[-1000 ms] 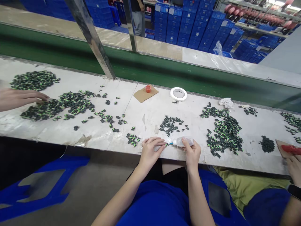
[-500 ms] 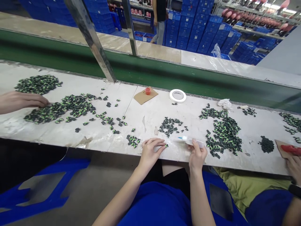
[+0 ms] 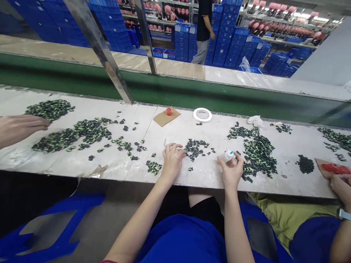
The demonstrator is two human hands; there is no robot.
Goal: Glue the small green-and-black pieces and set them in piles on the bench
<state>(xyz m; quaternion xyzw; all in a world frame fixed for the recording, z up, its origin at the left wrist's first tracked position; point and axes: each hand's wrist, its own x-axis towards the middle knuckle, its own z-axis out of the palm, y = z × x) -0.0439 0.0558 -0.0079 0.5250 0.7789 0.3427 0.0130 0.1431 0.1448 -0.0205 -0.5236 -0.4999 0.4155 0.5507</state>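
Observation:
My left hand (image 3: 172,160) is at the left edge of a loose pile of plain small black pieces (image 3: 196,149), fingers bent and fingertips close together. Whatever they pinch, if anything, is too small to make out. In my right hand (image 3: 232,171) is a small white squeeze bottle (image 3: 227,156) with a blue nozzle, held above the table and tilted, its tip pointing up and right. A single black-and-green piece (image 3: 190,169) lies on the table between my hands. Beside my left wrist is a small cluster of black-and-green pieces (image 3: 153,167).
A large black-and-green pile (image 3: 259,155) lies right of my right hand; more piles (image 3: 82,132) spread left. Behind are a tape roll (image 3: 202,115) and cardboard (image 3: 161,119) with a red cap. Co-workers' hands are at left (image 3: 23,128) and right (image 3: 341,188).
My left hand has let go of the black-and-green piece and moved up to the plain black pieces. My right hand has turned the bottle, so its nozzle no longer points left.

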